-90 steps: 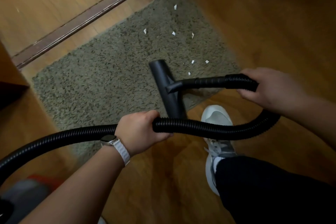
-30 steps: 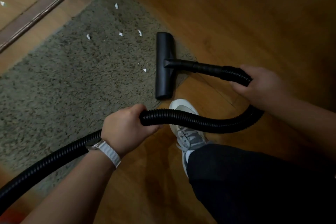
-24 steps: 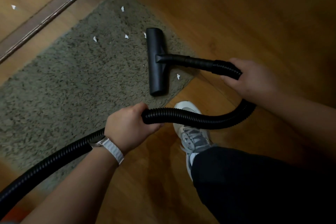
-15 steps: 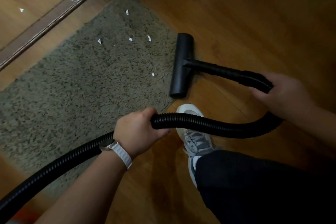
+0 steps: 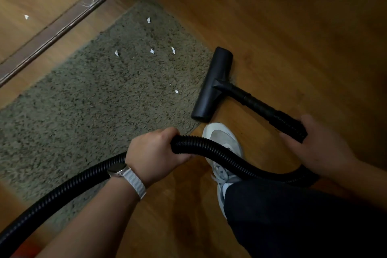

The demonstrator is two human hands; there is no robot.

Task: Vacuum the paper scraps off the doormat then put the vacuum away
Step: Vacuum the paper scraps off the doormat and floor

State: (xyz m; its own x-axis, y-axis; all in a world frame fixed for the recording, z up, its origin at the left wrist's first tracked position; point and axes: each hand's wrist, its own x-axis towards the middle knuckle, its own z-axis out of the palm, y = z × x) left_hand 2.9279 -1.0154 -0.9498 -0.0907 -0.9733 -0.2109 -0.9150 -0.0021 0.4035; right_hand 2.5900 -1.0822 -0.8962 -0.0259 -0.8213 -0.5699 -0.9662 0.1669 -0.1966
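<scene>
One black T-shaped plastic floor nozzle (image 5: pixel 211 86): head lies along the right edge of the shaggy grey-green doormat (image 5: pixel 83 100), partly on the brown wooden floor (image 5: pixel 293 37). Five small white paper scraps (image 5: pixel 152 51): on the doormat, left of the nozzle. One black ribbed vacuum hose (image 5: pixel 219 153): left hand (image 5: pixel 155 153) fingers wrapped round its mid-length; right hand (image 5: pixel 318 148) fingers curled round its stiff end behind the nozzle. One white sneaker (image 5: pixel 222 138): beneath the hose

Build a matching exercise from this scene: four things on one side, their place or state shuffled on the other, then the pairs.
1. nozzle
2. left hand
3. paper scraps
4. shoe

A. grips the hose
B. white, on the doormat
C. on the wood floor, under the hose
D. black, along the doormat's edge

Pairs: 1-D, 2-A, 3-B, 4-C.
</scene>
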